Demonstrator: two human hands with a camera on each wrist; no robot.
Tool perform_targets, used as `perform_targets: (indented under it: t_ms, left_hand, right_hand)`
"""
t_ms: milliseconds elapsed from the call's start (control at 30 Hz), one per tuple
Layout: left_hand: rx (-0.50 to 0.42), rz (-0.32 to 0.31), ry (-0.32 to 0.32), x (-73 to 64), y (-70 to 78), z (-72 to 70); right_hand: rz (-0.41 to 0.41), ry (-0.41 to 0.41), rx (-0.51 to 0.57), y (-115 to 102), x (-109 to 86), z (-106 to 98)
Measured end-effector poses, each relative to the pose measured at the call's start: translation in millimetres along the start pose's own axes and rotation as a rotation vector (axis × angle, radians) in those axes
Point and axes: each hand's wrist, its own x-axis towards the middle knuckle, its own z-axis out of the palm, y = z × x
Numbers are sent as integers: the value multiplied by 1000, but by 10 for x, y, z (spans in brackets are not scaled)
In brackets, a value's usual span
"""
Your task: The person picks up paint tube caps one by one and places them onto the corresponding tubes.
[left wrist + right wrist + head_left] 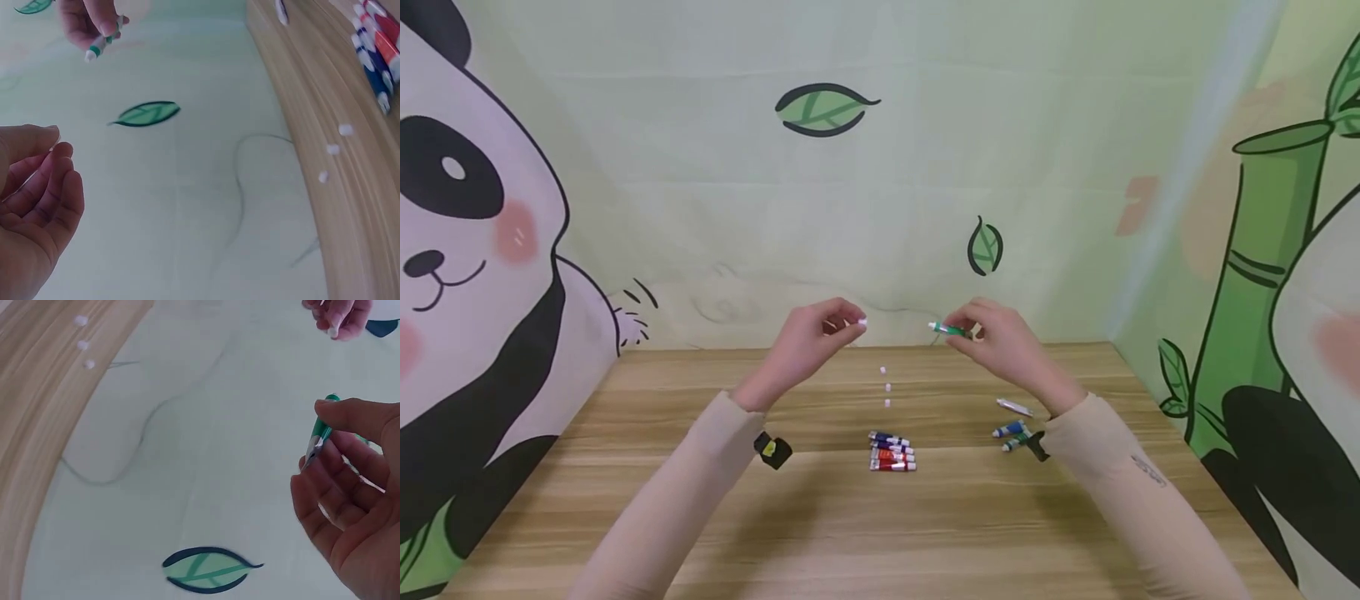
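Raised above the table's far edge, my left hand [816,337] pinches a small white cap [862,322] between thumb and forefinger. Opposite it, my right hand [1000,337] holds a green paint tube [949,329] with its white tip turned toward the left hand. From the right wrist view, the thumb and fingers grip the tube [321,430] near its green end, and its crimped silver end shows below. A gap separates the two hands. On the table below them, three white caps [887,387] lie in a short row.
Nearer than the caps, several paint tubes [892,466], red and dark blue, lie side by side. Beneath the right wrist are a whitish tube [1015,407], a blue tube [1008,429] and a green tube [1017,442]. A printed cloth [700,208] hangs behind the wooden table [820,533].
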Motion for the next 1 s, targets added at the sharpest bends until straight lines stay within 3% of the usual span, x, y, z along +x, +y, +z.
perform_targets:
  t_ms: [133, 433, 633, 1000]
  left_hand:
    - [-28, 27, 17, -69, 133, -5]
    - [-66, 90, 26, -179, 374, 7]
    - [-72, 126, 13, -251, 450, 31]
    - [-56, 141, 0, -335, 512, 75]
  right_hand:
    - [-11, 4, 38, -183, -40, -49]
    - [-161, 54, 100, -463, -97, -89]
    - [-219, 53, 105, -544, -119, -62]
    - [-247, 16, 115, -631, -156, -8]
